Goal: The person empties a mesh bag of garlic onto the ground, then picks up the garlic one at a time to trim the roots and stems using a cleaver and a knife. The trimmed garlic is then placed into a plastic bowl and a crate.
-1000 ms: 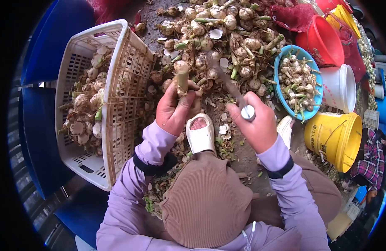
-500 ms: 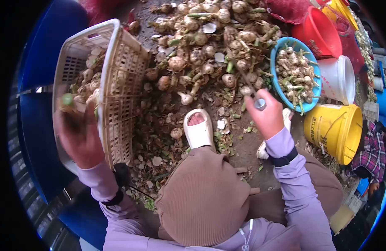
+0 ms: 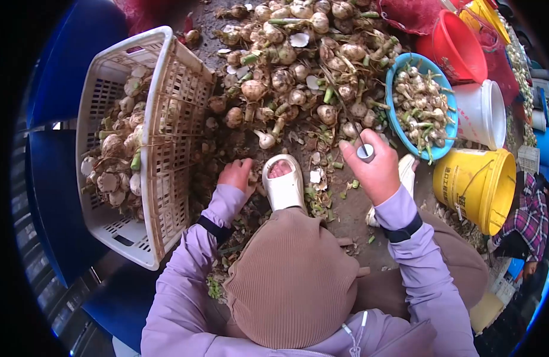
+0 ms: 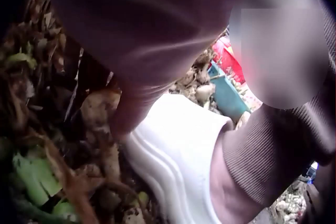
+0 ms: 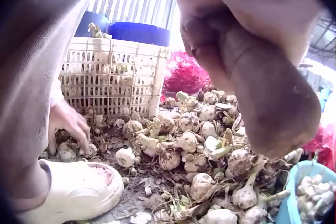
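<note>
My left hand (image 3: 235, 175) is low over the litter beside the left shoe. In the right wrist view, the left hand's (image 5: 68, 121) fingers spread around a garlic bulb (image 5: 67, 152) on the ground; a firm grip is not visible. The left wrist view shows part of that hand (image 4: 136, 106) beside a brownish bulb (image 4: 100, 106), partly hidden. My right hand (image 3: 375, 169) grips a knife by its handle (image 3: 365, 153), whose pale round end faces up. The thin dark blade (image 3: 340, 95) points away over the garlic heap (image 3: 286, 71).
A white slatted crate (image 3: 170, 137) holding garlic stands on the left. On the right are a blue basin (image 3: 391, 107) of smaller bulbs, a yellow bucket (image 3: 465, 187), a white bucket (image 3: 479, 116) and a red bucket (image 3: 456, 47). A white shoe (image 3: 284, 190) is between the hands.
My left hand carried a trimmed garlic bulb to the crate, then came back right without it, down to the ground. My right hand moved slightly right, still holding the knife.
</note>
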A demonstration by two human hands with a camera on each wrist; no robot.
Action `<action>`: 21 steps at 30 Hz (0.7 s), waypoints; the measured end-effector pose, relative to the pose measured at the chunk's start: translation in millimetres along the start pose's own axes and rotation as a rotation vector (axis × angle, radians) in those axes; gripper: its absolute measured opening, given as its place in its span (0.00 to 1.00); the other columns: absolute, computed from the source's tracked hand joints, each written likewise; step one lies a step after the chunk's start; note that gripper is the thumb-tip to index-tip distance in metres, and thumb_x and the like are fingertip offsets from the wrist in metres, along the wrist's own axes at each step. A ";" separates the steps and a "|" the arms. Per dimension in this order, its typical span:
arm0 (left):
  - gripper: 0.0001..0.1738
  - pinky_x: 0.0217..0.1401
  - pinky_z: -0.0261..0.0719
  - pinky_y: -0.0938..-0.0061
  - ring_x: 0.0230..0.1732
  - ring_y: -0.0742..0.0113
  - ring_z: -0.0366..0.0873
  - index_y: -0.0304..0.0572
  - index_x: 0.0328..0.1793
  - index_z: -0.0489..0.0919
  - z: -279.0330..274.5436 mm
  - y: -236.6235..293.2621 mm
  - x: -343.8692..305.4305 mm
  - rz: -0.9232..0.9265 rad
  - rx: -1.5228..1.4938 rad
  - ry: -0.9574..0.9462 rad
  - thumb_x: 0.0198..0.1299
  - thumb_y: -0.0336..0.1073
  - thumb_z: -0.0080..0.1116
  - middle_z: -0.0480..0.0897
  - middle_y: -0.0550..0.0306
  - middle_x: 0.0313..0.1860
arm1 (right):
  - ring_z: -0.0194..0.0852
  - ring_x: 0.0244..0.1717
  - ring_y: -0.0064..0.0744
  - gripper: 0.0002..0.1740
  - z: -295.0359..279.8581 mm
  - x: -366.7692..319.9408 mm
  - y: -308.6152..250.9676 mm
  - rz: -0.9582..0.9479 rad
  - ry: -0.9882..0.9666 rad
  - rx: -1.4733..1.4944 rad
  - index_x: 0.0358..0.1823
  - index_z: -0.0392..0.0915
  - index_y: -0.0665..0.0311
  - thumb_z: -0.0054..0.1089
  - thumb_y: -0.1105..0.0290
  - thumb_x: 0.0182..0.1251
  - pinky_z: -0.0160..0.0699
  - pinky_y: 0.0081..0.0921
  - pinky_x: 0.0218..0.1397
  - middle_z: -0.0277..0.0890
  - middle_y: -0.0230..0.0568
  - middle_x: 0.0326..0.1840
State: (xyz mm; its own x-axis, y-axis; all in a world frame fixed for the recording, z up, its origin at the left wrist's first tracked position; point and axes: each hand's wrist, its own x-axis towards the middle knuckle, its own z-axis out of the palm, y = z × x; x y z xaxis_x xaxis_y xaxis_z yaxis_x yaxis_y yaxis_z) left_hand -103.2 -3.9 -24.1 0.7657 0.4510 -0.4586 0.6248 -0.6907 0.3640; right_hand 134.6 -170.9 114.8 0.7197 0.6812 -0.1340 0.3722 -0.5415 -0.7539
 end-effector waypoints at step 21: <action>0.32 0.54 0.76 0.74 0.48 0.71 0.77 0.37 0.64 0.67 -90.0 93.3 22.7 0.358 -1.296 0.157 0.54 0.31 0.69 0.78 0.58 0.50 | 0.78 0.30 0.47 0.18 -2.5 -1.9 -49.3 -0.527 -0.129 -0.368 0.34 0.70 0.61 0.70 0.71 0.44 0.75 0.38 0.32 0.74 0.42 0.28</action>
State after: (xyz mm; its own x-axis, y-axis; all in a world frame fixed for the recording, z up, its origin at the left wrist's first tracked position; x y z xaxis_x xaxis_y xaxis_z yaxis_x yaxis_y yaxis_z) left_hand -13.7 -7.3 72.4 0.8701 0.4797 -0.1131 0.0153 0.2031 0.9790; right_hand 116.3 -146.8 153.8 0.3189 0.9425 0.0997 0.8483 -0.2369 -0.4736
